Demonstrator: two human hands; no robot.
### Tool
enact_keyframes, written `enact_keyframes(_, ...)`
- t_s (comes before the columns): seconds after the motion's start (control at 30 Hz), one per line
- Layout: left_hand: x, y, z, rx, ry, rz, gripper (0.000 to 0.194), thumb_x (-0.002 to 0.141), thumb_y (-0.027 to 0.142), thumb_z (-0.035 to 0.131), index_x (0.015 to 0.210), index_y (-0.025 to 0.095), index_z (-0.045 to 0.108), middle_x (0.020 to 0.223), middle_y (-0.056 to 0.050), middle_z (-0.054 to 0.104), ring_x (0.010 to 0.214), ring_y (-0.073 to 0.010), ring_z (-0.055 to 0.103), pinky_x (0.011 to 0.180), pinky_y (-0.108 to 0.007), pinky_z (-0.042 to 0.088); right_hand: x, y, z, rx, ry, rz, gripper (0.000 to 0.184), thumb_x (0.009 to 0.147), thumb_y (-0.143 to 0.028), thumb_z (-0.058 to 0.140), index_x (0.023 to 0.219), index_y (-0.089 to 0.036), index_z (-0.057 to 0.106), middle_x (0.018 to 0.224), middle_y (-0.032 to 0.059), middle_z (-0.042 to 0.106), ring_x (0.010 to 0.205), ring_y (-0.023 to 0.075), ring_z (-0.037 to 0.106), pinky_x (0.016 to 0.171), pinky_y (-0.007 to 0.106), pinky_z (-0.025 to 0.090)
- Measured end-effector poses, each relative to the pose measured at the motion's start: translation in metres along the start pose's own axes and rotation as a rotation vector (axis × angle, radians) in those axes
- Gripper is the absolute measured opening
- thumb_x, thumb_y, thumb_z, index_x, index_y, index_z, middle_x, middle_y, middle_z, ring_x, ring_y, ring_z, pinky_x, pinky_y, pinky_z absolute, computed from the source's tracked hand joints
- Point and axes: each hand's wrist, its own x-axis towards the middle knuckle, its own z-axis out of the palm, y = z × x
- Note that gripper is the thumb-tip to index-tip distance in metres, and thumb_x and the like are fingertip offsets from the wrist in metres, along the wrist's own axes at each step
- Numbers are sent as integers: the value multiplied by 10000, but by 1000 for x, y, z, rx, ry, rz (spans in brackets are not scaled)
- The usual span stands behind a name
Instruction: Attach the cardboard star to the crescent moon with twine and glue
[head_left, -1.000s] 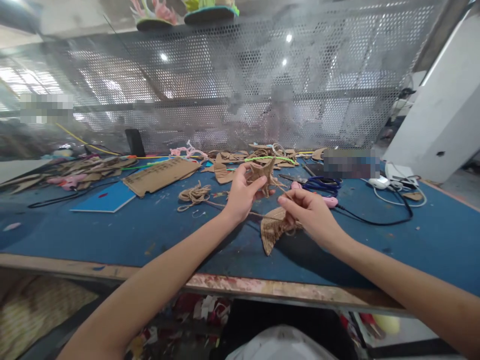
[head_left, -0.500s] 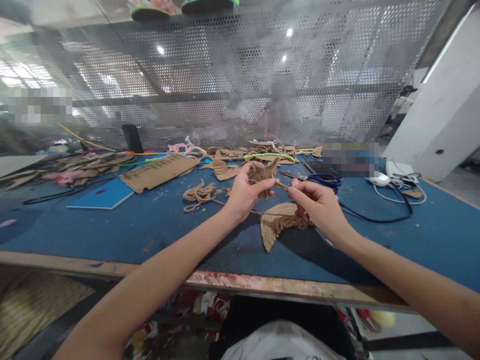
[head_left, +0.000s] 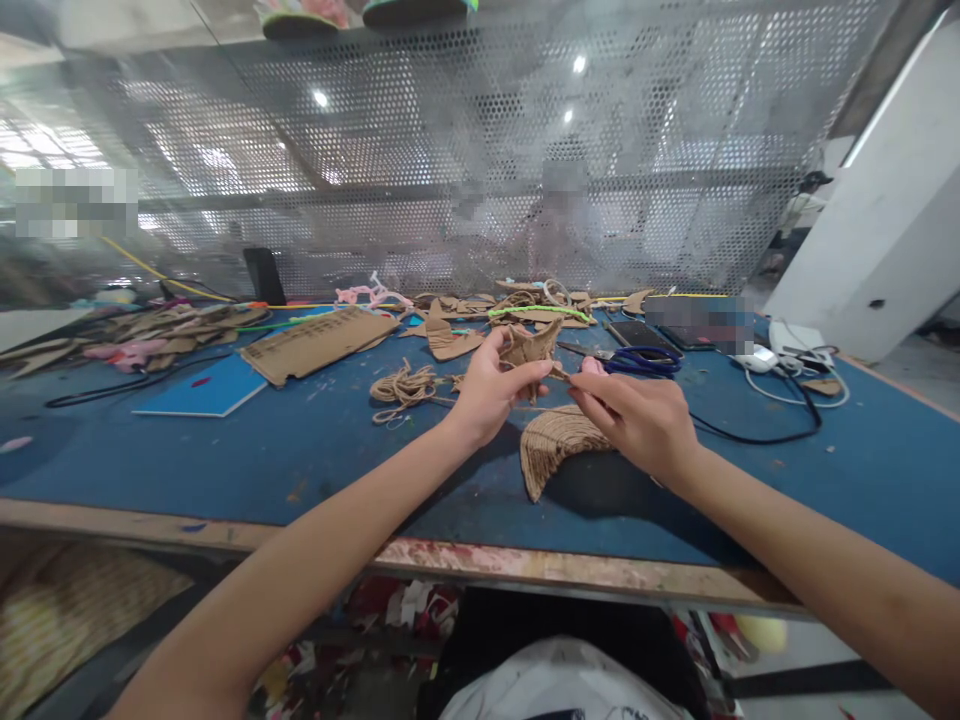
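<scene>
My left hand (head_left: pixel 491 392) is closed around a small brown cardboard piece (head_left: pixel 531 346), held up over the blue table (head_left: pixel 300 450). My right hand (head_left: pixel 643 420) is closed in a pinch on a strand of brown twine (head_left: pixel 559 375) right beside that piece. Under my right hand a twine-wrapped fin-shaped piece (head_left: pixel 551 447) lies on the table, touching the palm. A loose bundle of twine (head_left: pixel 401 387) lies just left of my left hand.
Cardboard sheets (head_left: pixel 319 345) and scraps, blue-handled scissors (head_left: pixel 643 362), a phone (head_left: pixel 634 333), a white charger with black cable (head_left: pixel 765 400) and a blue board (head_left: pixel 206 392) are spread over the table. A perforated metal screen (head_left: pixel 480 180) closes the back edge. A white pillar (head_left: pixel 885 210) stands at right.
My right hand rose off the fin-shaped piece and moved up and left toward the held cardboard piece, pinching the twine. The left hand hardly moved.
</scene>
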Motion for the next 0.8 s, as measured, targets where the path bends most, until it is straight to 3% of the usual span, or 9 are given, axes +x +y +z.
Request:
enact_keyframes(0.47,-2,1,1,-72,-30,-121,459,555,194,807,893,176,498,724,41,624,596,-74,569,509,-183,452,2,0,-2,-1,35,-116,125,897,-202,557,882,-205,681,675,8,728,507,88,609,526,218,389)
enact_keyframes(0.63,-3,-1,1,-104,-43,-142,470,564,180,795,926,182,494,735,40,621,590,-77,567,514,-189,455,4,-5,-2,67,63,-78,125,896,-186,535,879,-235,648,763,24,740,663,118,682,594,205,468)
enact_keyframes(0.8,-6,0,2,-120,-77,-137,507,546,188,810,940,188,492,790,18,627,653,-106,596,558,-214,459,4,-6,-3,107,119,-105,147,875,-133,539,876,-242,638,765,22,742,690,123,697,638,198,510)
